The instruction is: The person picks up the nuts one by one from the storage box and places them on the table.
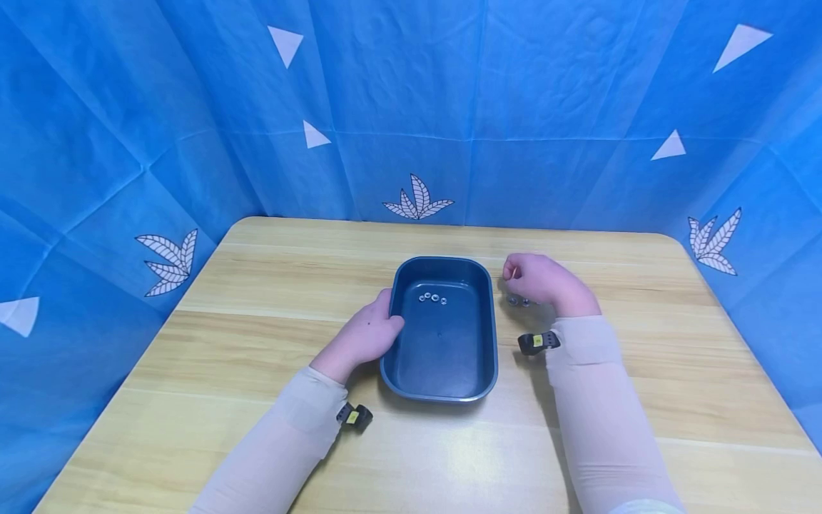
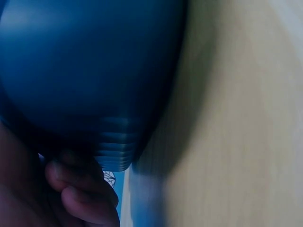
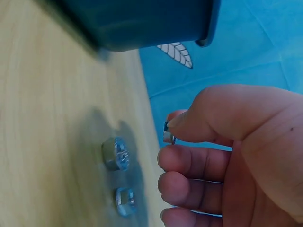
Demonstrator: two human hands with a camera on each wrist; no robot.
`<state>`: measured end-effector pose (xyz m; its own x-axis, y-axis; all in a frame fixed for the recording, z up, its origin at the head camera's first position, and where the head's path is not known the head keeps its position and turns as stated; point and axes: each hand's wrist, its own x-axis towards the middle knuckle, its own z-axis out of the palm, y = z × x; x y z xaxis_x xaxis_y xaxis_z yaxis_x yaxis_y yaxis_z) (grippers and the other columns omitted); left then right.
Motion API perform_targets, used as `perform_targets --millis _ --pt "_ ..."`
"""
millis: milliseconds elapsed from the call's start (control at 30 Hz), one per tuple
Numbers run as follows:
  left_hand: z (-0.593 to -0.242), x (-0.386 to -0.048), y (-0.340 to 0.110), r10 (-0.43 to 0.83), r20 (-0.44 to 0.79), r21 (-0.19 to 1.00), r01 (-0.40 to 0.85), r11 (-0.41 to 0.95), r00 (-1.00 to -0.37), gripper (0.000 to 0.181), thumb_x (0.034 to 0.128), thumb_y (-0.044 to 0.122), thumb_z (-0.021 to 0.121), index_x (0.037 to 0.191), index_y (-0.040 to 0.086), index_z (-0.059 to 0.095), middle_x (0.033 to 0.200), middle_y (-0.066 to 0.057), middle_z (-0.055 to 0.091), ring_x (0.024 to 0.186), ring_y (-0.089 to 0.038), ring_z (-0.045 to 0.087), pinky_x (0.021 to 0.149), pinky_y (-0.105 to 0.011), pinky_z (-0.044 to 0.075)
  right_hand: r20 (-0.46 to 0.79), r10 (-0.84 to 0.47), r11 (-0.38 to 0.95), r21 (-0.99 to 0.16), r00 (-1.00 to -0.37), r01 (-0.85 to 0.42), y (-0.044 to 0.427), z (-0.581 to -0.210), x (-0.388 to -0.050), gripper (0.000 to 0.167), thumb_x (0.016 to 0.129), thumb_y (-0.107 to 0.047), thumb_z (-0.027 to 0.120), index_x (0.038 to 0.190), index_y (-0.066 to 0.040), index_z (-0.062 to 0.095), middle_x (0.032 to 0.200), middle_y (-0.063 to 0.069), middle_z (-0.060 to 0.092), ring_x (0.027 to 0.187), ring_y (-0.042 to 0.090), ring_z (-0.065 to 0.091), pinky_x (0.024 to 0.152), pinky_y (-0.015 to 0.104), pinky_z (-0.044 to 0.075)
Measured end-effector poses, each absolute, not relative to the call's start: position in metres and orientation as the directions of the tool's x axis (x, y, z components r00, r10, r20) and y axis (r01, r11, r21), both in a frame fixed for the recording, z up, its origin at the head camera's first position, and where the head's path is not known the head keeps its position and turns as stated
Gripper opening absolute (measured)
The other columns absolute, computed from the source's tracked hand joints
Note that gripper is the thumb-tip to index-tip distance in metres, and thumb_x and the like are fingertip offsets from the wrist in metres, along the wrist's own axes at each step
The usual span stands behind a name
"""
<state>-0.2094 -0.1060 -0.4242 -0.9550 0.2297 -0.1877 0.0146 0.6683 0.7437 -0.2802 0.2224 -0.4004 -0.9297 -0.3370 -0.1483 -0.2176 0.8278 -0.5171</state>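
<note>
From my end, I see the left hand point(image 1: 366, 330) gripping the left side of a dark blue, smooth, rounded rectangular tray point(image 1: 439, 350), thumb over the rim and fingers curled against the outer wall. The tray is near the middle of a pale wood-grain table point(image 1: 225, 321) (whether its base sits quite flat, I cannot tell from here). In its far half I count four small, ring-shaped silver metal nuts point(image 1: 433, 298) lying close together. The right hand point(image 1: 544, 280), just beside the tray's far right corner, pinches one small silver metal nut point(image 3: 168, 135) between thumb and fingertip, clear of the table, its other fingers curled inward. Near that hand, two loose silver metal nuts point(image 3: 113, 153) lie on the table, one larger than its neighbour.
</note>
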Motion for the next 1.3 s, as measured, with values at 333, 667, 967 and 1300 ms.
perform_targets --millis 333,667,967,1300 --pt "-0.422 -0.208 -0.106 0.236 -0.193 0.748 0.013 0.664 -0.952 0.056 0.1019 0.026 0.043 0.154 0.011 0.033 0.148 -0.012 0.051 0.129 -0.031 0.053 0.104 -0.057 0.043 -0.218 -0.329 0.830 -0.531 -0.919 -0.171 0.222 -0.412 -0.284 0.012 0.092 -0.008 0.057 0.102 -0.009 0.064 0.086 0.005 0.065 0.081 0.025 0.057 0.082 0.044 0.045" --pt "-0.424 -0.210 -0.106 0.230 -0.198 0.745 0.006 0.667 -0.953 0.056 0.1023 0.027 0.043 0.155 0.012 0.033 0.149 -0.010 0.050 0.129 -0.030 0.053 0.103 -0.056 0.044 -0.249 -0.327 0.841 -0.516 -0.912 -0.161 0.223 -0.415 -0.287 0.014 0.093 -0.008 0.057 0.105 -0.008 0.064 0.090 0.006 0.065 0.088 0.026 0.058 0.086 0.047 0.045" --pt "-0.424 -0.208 -0.105 0.234 -0.201 0.752 0.003 0.659 -0.951 0.055 0.1025 0.026 0.043 0.155 0.012 0.033 0.150 -0.010 0.049 0.129 -0.030 0.053 0.103 -0.056 0.044 -0.237 -0.320 0.840 -0.519 -0.917 -0.159 0.226 -0.419 -0.287 0.015 0.093 -0.009 0.057 0.105 -0.009 0.066 0.094 0.006 0.066 0.091 0.027 0.058 0.087 0.048 0.044" --pt "-0.423 -0.208 -0.104 0.231 -0.193 0.746 0.010 0.665 -0.953 0.055 0.1026 0.026 0.043 0.155 0.012 0.033 0.150 -0.010 0.049 0.131 -0.030 0.052 0.104 -0.057 0.043 -0.186 -0.305 0.827 -0.538 -0.934 -0.163 0.229 -0.412 -0.283 0.014 0.099 -0.020 0.057 0.102 -0.011 0.067 0.087 0.003 0.068 0.086 0.024 0.062 0.087 0.048 0.046"
